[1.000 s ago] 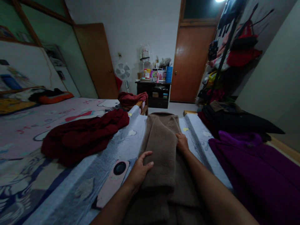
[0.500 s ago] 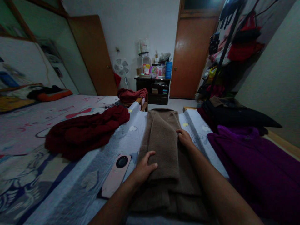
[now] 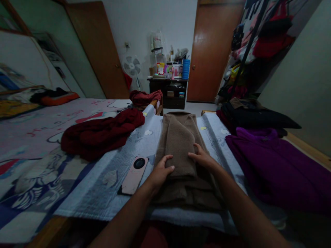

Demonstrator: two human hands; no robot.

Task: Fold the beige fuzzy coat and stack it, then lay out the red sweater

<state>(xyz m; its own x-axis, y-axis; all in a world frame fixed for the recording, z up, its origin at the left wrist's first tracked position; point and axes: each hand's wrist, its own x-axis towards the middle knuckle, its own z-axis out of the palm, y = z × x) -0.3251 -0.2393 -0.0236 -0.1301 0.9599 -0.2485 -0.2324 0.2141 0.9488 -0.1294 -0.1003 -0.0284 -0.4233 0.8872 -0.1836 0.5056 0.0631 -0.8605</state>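
A brown fleece-like garment (image 3: pixel 181 137) lies folded lengthwise in front of me, one brown panel or sleeve laid over its middle. My left hand (image 3: pixel 161 172) rests on the left side of that folded part, thumb and index finger apart. On the opposite side, my right hand (image 3: pixel 201 157) touches the folded part's right edge, its thumb and index finger spread; its other fingers are partly hidden. Left of the garment, a pink phone (image 3: pixel 133 177) with a round black camera ring lies face down on the light blue patterned cloth (image 3: pixel 88 196).
A dark red garment (image 3: pixel 100 134) lies crumpled at the left, beside the pink patterned bed (image 3: pixel 51 120). To the right are a purple garment (image 3: pixel 274 168) and a stack of dark folded clothes (image 3: pixel 256 115). A wooden edge (image 3: pixel 51 230) shows at lower left.
The view has tilted down, showing the cloth's near edge. My right hand has slid nearer along the garment's right edge, its thumb now on top. The garment keeps its folded shape.
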